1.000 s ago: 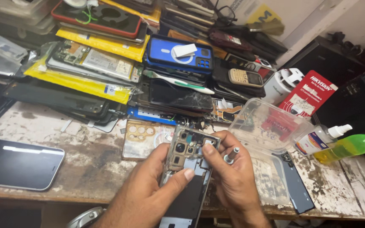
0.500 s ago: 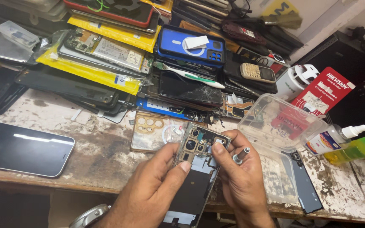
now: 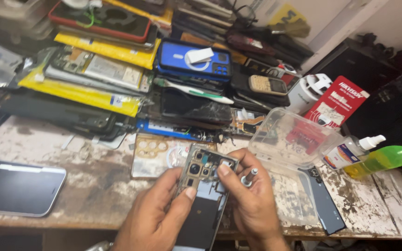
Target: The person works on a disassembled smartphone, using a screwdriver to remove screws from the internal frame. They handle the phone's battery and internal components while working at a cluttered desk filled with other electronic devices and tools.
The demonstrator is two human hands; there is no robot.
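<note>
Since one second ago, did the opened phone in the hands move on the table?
No. The opened phone is in the same place against the clear plastic box and the card of rings; only the camera shifted.

Worn, paint-flecked desk (image 3: pixel 94 181), dark phone (image 3: pixel 17 186) lay flat at left, clear plastic box (image 3: pixel 294 139), green bottle (image 3: pixel 382 160), possibly a glass back panel (image 3: pixel 324 204) at right.

Left hand (image 3: pixel 157 218) and right hand (image 3: pixel 250 200) close together, fingers curled.
</note>
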